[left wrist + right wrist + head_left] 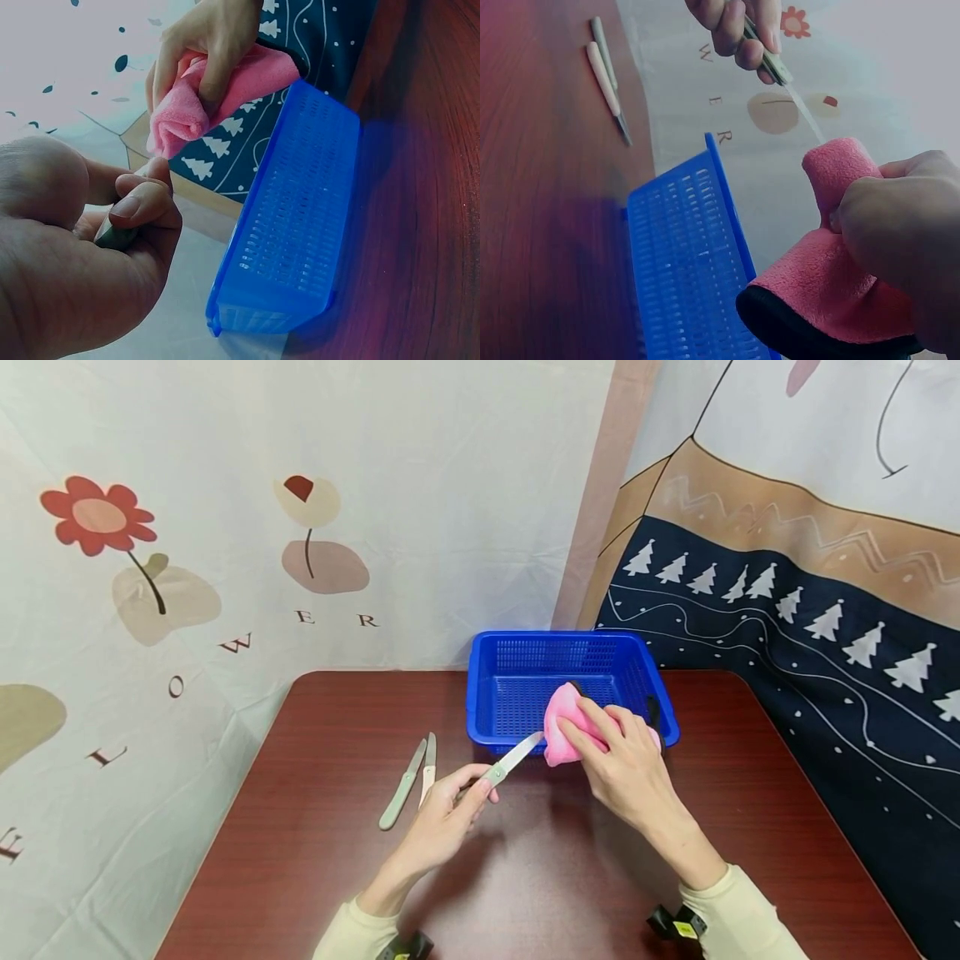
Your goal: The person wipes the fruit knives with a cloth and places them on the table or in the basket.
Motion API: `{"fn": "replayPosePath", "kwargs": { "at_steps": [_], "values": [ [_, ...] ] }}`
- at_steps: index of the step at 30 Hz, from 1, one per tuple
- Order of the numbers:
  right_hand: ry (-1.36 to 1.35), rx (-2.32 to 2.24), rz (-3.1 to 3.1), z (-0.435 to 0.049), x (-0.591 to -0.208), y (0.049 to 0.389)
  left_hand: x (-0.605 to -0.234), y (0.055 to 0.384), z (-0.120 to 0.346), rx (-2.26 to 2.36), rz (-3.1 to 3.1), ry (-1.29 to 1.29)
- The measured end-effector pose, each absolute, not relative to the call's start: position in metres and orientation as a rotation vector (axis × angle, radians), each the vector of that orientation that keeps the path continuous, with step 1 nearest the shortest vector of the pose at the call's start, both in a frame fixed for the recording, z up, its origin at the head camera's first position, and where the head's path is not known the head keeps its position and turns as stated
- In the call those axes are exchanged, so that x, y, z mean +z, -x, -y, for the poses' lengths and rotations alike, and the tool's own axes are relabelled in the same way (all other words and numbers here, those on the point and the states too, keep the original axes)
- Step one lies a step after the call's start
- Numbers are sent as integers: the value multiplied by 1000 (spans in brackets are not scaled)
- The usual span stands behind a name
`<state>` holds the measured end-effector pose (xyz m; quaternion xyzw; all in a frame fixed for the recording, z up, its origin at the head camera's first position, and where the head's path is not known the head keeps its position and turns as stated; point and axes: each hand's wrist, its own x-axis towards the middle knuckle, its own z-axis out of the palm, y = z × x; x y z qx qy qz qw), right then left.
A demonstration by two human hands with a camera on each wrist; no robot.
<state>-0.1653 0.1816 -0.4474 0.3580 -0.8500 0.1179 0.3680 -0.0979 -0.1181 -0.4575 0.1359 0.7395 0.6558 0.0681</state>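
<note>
My left hand (447,814) grips a knife (512,758) by its pale green handle, the blade pointing up and to the right. In the right wrist view the blade (804,112) runs up to the pink cloth (832,176); whether its tip touches the cloth, I cannot tell. My right hand (626,764) pinches that cloth, bunched and dark-edged, above the basket's front rim. Two more knives lie on the table left of my left hand: one with a green handle (397,797), the other with a cream handle (427,781), partly hidden by the hand.
A blue perforated plastic basket (474,693) stands at the table's back edge, behind both hands. Beneath everything is a dark red-brown wooden table (300,860). Printed cloth hangs (420,485) close behind and to the right of the table.
</note>
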Motion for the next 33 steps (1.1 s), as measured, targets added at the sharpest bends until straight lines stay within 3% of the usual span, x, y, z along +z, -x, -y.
{"fn": "replayPosePath", "kwargs": {
  "at_steps": [14, 33],
  "values": [
    [-903, 344, 2134, -184, -442, 162, -457, 99, 118, 2009, -2171, -388],
    [-1106, 389, 1937, -144, -451, 142, -455, 97, 116, 2016, -2180, -397]
  ]
}}
